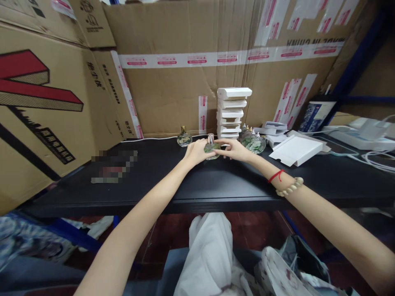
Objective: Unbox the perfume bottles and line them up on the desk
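A small clear glass perfume bottle (211, 149) with greenish contents and a shiny pinkish cap stands upright between my hands, at or just above the black table. My left hand (197, 150) grips it from the left, and my right hand (233, 149) has its thumb and fingers on the right side. Part of the glass is hidden by the fingers. Left of my hands, another round perfume bottle (184, 138) with a gold cap stands alone. Several more bottles (254, 142) are grouped behind my right wrist.
White cardboard trays (233, 114) are stacked behind my hands. Flattened white boxes (296, 149) lie to the right, near a patterned cup (316, 115) and white cables (378, 159). Large cardboard sheets (166, 94) wall the back and left of the black table (148, 181).
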### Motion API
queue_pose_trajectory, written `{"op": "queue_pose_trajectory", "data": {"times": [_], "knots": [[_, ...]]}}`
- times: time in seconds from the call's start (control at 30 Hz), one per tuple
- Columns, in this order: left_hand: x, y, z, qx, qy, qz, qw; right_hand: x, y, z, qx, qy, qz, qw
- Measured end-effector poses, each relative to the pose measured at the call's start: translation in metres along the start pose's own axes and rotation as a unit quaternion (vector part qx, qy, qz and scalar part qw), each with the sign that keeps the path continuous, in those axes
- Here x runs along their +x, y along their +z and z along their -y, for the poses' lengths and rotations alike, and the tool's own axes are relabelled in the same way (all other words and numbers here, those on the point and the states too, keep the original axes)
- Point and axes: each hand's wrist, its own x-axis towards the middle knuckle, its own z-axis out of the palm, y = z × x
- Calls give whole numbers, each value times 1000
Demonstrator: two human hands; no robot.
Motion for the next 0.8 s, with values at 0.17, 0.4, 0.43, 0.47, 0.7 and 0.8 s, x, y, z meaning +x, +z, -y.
{"op": "queue_pose_trajectory", "data": {"times": [0.17,0.4,0.43,0.47,0.7,0.8], "knots": [[0,1,17,37,-53,-69,996,0,-3,-15,-66,14,55,996],[-6,-7,36,79,-181,-164,966,3,-7,-18,-93,7,90,992],[-7,-8,39,72,-198,-172,962,3,-7,-18,-100,9,94,990],[-7,-8,43,63,-214,-174,959,3,-6,-17,-107,11,97,989],[-5,0,67,-30,-273,-110,955,2,1,-13,-187,-5,120,975],[-2,2,74,-49,-281,-106,953,3,2,-14,-211,-4,126,969]]}}
